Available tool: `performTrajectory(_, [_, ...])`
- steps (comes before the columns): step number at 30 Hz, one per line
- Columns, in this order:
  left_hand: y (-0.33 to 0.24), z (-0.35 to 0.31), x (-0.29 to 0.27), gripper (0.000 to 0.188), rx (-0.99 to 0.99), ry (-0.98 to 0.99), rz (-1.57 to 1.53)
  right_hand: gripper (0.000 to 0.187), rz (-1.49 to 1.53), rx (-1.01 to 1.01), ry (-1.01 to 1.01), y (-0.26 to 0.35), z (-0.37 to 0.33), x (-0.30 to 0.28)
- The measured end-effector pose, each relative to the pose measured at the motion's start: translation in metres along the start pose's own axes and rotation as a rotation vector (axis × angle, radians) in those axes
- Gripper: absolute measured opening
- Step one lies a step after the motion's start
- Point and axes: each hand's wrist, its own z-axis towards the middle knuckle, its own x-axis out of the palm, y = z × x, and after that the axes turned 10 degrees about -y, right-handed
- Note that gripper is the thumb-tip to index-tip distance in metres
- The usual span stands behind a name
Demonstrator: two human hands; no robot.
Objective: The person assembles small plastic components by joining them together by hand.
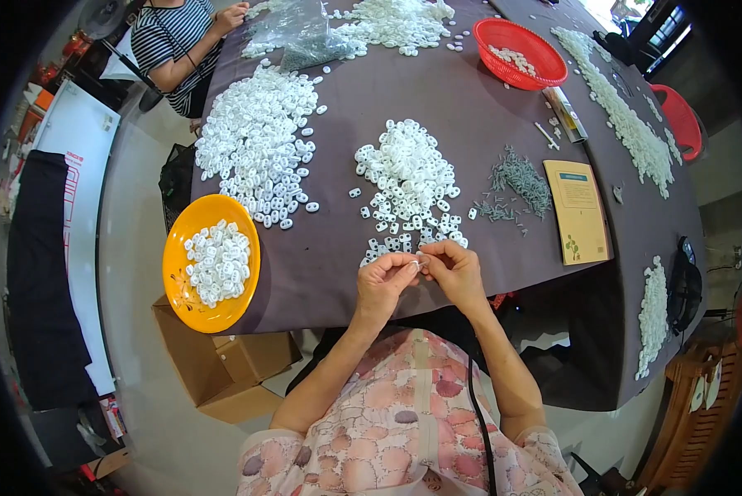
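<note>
My left hand and my right hand meet at the table's near edge, both closed in a pinch. Between the fingertips is a small white plastic piece, mostly hidden. The left fingers hold it; what the right fingertips grip is too small to tell. Just beyond my hands lies a heap of white two-hole plastic pieces, its near part spread out loosely. Right of that heap is a pile of small grey plugs. An orange plate with similar white pieces on it stands to the left.
A larger white heap lies at left, with a clear plastic bag behind. A yellow booklet and a red basket are to the right. A person in a striped top works at far left. A cardboard box stands below.
</note>
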Motion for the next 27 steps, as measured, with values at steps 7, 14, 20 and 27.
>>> performTrajectory(7, [0.001,-0.001,0.005,0.011,-0.147,-0.100,-0.070,0.016,0.358,0.071,-0.145,-0.008,-0.003,0.003])
performTrajectory(14, [-0.001,0.000,0.009,0.011,-0.126,-0.120,-0.064,0.017,0.442,0.106,-0.158,-0.006,-0.009,0.009])
performTrajectory(20, [0.001,0.000,0.007,0.010,-0.103,-0.133,-0.055,0.017,0.455,0.106,-0.176,-0.005,-0.011,0.014])
performTrajectory(27, [0.003,0.000,0.007,0.010,-0.062,-0.145,0.003,0.017,0.409,0.062,-0.176,-0.010,-0.012,0.016])
